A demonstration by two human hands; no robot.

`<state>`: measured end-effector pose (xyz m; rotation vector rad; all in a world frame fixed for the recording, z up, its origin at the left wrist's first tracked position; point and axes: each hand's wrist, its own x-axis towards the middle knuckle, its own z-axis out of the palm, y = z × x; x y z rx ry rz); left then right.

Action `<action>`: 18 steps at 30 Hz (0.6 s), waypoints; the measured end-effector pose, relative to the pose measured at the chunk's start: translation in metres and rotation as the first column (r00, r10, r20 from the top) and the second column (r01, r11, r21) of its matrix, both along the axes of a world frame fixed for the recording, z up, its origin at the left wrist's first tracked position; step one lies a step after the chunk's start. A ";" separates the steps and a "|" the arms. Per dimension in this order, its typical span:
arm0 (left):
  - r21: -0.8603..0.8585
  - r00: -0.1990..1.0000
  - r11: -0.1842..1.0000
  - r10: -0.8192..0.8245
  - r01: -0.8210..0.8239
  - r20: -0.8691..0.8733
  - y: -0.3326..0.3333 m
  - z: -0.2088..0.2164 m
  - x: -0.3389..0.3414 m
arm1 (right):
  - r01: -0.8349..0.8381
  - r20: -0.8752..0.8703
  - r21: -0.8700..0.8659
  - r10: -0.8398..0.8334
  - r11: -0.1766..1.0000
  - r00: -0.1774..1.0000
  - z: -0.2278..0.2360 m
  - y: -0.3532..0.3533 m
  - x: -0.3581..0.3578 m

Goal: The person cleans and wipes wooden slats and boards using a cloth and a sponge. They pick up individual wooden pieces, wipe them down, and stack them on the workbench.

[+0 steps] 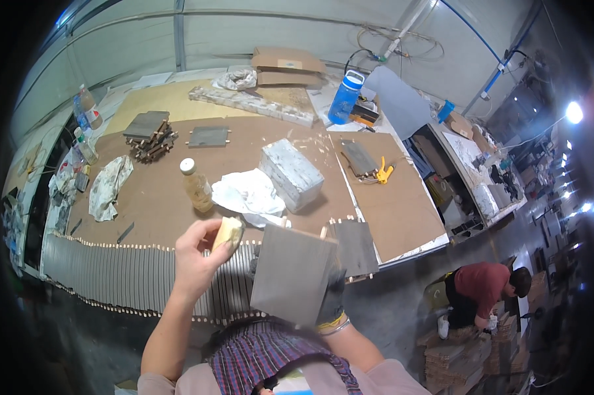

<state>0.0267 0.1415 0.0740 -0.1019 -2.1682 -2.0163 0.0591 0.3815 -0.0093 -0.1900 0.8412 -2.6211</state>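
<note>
My left hand [199, 255] is bare and pinches a pale yellow sponge-like block [226, 232] between thumb and fingers. In my right hand [335, 293], which wears a dark glove, is a grey wooden panel [293, 271], tilted up in front of me with dowel pegs at its upper edge. The panel hides most of that hand's fingers. Sponge and panel are apart. Close to the panel's right side, another grey pegged panel [355, 247] lies at the table's front edge. A long row of grey panels [139, 278] stands packed on edge beneath my left hand.
Behind my hands are a white cloth [244, 195], a bottle of yellowish liquid [197, 187] and a grey-white block [291, 174]. Farther off stand a blue water bottle [345, 97] and a pile of pegged panels [150, 137]. A yellow clamp [384, 172] lies right; a person [484, 293] bends over stacked boards.
</note>
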 end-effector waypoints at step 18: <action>-0.631 0.854 0.746 -0.456 0.213 -0.251 -0.018 0.021 0.028 | -0.083 0.264 0.061 0.064 0.995 0.962 0.060 0.002 -0.012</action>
